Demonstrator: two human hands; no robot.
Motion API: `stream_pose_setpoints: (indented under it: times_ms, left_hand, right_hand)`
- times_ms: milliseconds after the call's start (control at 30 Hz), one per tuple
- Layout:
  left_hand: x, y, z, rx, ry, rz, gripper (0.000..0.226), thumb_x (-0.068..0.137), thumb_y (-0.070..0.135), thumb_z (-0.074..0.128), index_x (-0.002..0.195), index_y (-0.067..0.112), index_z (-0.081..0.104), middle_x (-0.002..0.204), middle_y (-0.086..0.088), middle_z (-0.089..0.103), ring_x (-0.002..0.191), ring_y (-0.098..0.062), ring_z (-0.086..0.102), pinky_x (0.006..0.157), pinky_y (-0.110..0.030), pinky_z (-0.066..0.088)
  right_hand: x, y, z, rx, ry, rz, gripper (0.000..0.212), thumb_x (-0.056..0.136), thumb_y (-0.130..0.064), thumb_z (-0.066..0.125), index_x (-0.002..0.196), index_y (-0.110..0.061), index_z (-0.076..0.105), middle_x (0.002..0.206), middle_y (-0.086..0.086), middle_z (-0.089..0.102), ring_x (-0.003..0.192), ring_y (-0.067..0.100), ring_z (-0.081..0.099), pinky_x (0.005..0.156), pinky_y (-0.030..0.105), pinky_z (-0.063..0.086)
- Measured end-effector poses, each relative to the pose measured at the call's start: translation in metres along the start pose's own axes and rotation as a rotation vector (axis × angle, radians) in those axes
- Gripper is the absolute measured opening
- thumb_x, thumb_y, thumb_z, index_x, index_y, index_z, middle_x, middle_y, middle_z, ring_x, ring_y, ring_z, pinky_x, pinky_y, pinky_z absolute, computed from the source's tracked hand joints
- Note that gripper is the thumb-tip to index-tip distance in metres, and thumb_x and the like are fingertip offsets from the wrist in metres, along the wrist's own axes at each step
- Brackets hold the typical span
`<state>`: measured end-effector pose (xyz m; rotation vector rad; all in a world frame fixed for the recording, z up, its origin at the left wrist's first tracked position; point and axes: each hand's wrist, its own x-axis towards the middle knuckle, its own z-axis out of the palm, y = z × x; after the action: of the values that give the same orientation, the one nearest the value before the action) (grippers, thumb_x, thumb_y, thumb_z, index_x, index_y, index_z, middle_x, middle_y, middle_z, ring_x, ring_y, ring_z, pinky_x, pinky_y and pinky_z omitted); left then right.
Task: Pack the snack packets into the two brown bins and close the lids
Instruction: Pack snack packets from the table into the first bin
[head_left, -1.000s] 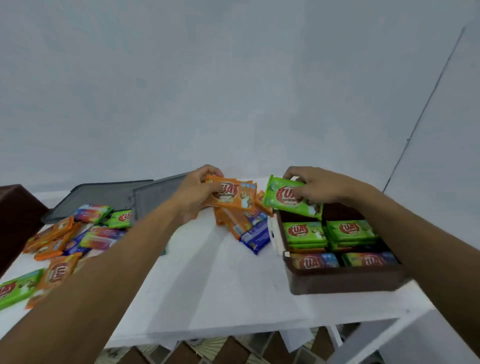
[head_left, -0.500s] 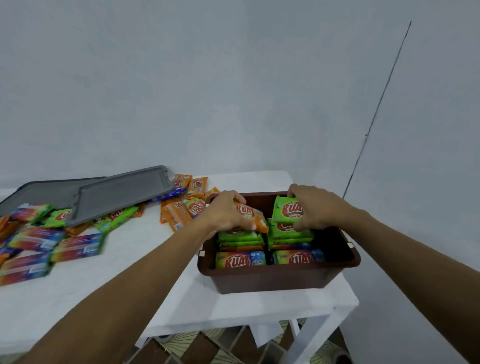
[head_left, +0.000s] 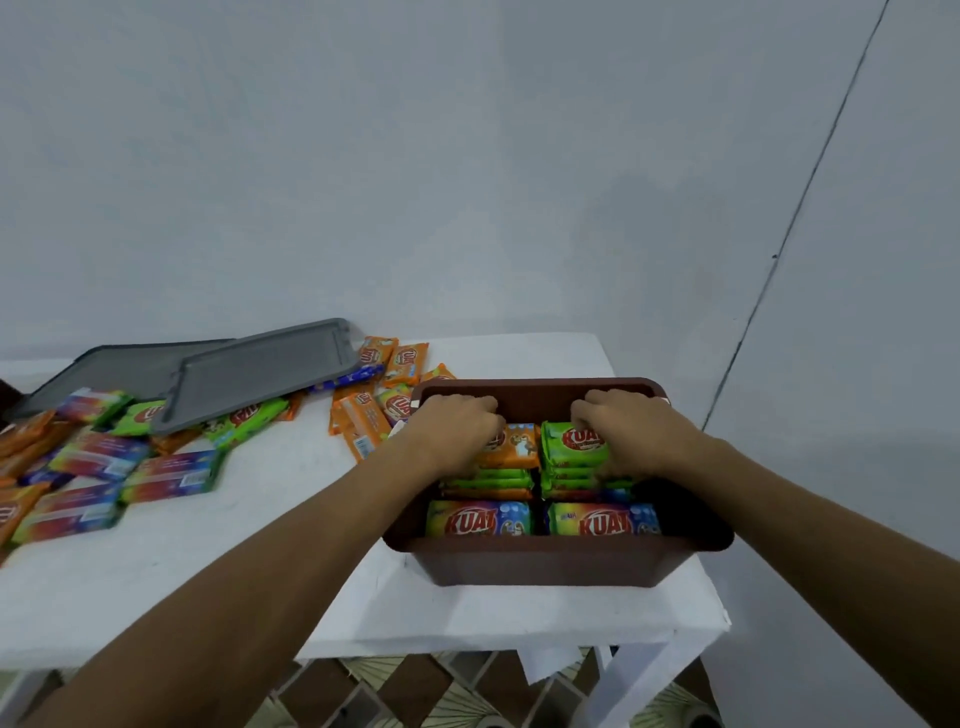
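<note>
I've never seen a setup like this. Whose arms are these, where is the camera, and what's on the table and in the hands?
There is no machine here: a person works with bare hands, and one wide-angle camera worn on their head looks forward and down, so the arms enter from below. On the white table stands an open brown bin, part-filled with stacked snack packets. The left hand grips an orange packet atop the left stack; the right hand grips a green packet atop the right stack. Further left lie two grey lids and loose packets.
</note>
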<state>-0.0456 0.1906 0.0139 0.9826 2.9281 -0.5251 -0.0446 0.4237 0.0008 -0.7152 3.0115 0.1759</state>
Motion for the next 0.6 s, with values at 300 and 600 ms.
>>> stream_pose_setpoints:
  times_ms: [300,600]
  left_hand:
    - [-0.002,-0.011,0.008,-0.112,0.007,-0.017,0.046,0.078,0.039,0.075,0.114,0.014,0.059,0.115,0.000,0.050,0.101,-0.019,0.054,0.068,-0.030,0.043]
    - [-0.003,-0.009,0.010,0.022,0.056,0.018,0.062,0.080,0.042,0.072,0.135,0.029,0.046,0.114,0.001,0.053,0.102,-0.021,0.056,0.066,-0.035,0.049]
  right_hand:
    - [-0.001,-0.001,0.002,0.027,0.020,0.044,0.055,0.071,-0.045,0.078,0.114,-0.020,0.053,0.109,-0.001,0.055,0.097,0.018,0.053,0.073,0.030,0.045]
    - [-0.002,0.000,0.001,0.043,0.023,0.046,0.055,0.071,-0.046,0.079,0.112,-0.018,0.056,0.108,-0.002,0.056,0.096,0.016,0.054,0.072,0.025,0.038]
